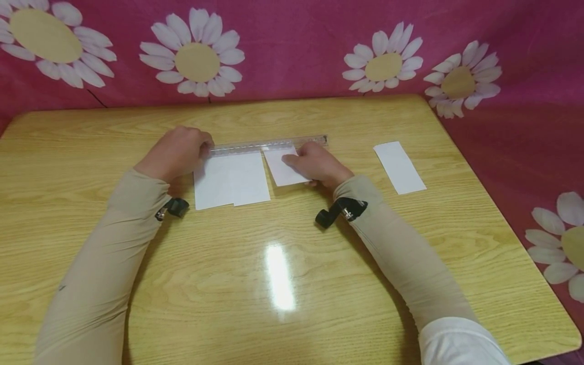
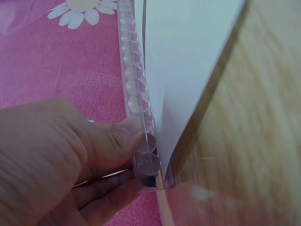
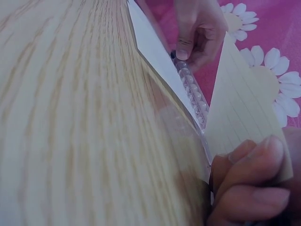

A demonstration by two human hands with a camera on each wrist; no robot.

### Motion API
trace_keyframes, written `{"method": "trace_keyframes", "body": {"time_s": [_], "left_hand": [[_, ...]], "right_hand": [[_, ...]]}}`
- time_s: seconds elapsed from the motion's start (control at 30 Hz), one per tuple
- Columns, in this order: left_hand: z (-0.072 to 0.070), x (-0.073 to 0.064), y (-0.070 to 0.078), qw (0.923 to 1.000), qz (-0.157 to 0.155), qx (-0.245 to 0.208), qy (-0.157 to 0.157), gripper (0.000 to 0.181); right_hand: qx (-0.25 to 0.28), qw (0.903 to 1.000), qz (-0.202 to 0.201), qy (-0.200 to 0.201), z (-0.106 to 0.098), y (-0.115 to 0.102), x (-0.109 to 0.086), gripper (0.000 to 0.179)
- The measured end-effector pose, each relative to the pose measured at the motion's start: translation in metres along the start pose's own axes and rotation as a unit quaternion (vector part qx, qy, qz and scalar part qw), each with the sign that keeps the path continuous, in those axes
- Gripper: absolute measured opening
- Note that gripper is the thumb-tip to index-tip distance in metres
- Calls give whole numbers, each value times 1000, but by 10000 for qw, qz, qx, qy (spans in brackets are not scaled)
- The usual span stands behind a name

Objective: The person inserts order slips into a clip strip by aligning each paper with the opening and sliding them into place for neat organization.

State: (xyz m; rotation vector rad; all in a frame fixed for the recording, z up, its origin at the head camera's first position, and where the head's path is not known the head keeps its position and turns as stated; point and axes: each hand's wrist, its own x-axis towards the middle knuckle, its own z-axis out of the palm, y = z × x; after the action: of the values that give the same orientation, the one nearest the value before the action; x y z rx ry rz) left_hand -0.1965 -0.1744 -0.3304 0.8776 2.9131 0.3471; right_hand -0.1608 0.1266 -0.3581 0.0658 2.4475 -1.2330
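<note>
My left hand (image 1: 175, 152) pinches the left end of a clear plastic strip (image 2: 134, 87) that has a row of round shapes along it. The thumb lies on one face, with the fingers behind. White paper (image 1: 231, 180), seemingly two overlapping pieces, lies against the strip's near edge. Just right of it, my right hand (image 1: 319, 165) grips a smaller slip of paper (image 1: 283, 170), thumb on top and fingers beneath. This slip stands tilted up from the table, its top edge at the strip. In the right wrist view, faint lines show on its underside.
Another white slip of paper (image 1: 400, 167) lies on the wooden table (image 1: 205, 284), right of my right hand. Behind the table's far edge hangs a pink cloth (image 1: 292, 50) with daisies. Black straps with small devices (image 1: 342, 210) sit on both wrists.
</note>
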Motion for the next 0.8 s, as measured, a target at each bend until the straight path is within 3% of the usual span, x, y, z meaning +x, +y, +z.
{"method": "trace_keyframes", "body": {"time_s": [0.3,0.8], "left_hand": [[0,0,0,10000,-71,4,-60,26],[0,1,-1,9998,-154,-51,-115,27]], "right_hand": [[-51,9998,173,3,1,-1,1,36],[-195,9998,20,61,4,-3,2,36]]}}
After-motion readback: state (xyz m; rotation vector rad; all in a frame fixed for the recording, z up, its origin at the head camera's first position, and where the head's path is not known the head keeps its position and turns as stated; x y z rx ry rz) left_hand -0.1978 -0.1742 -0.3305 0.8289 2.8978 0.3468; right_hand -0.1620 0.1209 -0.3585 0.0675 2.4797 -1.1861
